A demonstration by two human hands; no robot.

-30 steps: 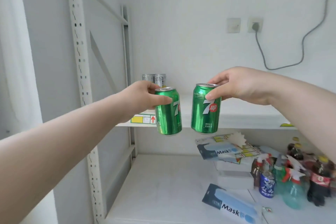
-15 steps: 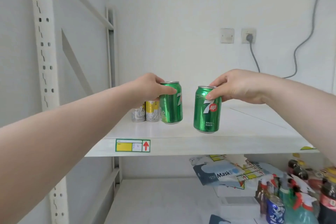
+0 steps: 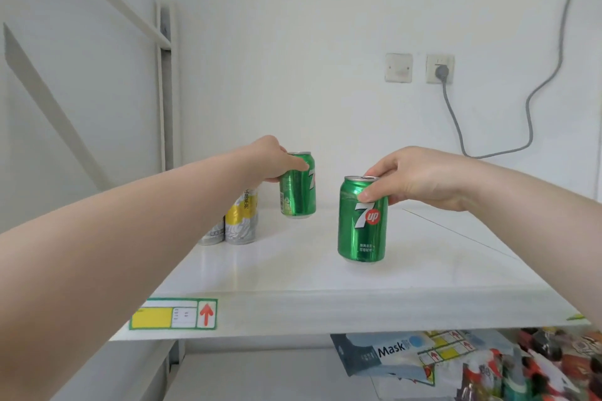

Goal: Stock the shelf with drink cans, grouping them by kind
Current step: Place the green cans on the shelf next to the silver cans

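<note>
Left hand (image 3: 265, 159): closed round the upper part of a green 7up can (image 3: 298, 184), fingers wrapped over the near side; can upright, far back on the white shelf (image 3: 293, 273), its base at or just above the board — contact cannot be told from this angle.

Right hand (image 3: 413, 177): gripping a second green 7up can (image 3: 362, 219) by its top rim, thumb on the front, fingers behind. Can upright, logo facing the camera, nearer the front edge and to the right of the first; base appears to meet the shelf.

Yellow-and-silver cans (image 3: 241, 218): two, upright, touching side by side, partly hidden by the left forearm, standing just left of the can in the left hand.

Shelf label (image 3: 174, 313): yellow panel with red arrow, stuck on the front lip, left side.

Lower level: mask packet (image 3: 381, 355), printed cards and a blurred cluster of bottles (image 3: 534, 368) at right.

Wall behind: switch plate (image 3: 398, 67), socket (image 3: 439, 68) with a grey cable (image 3: 540, 88) plugged in.
</note>
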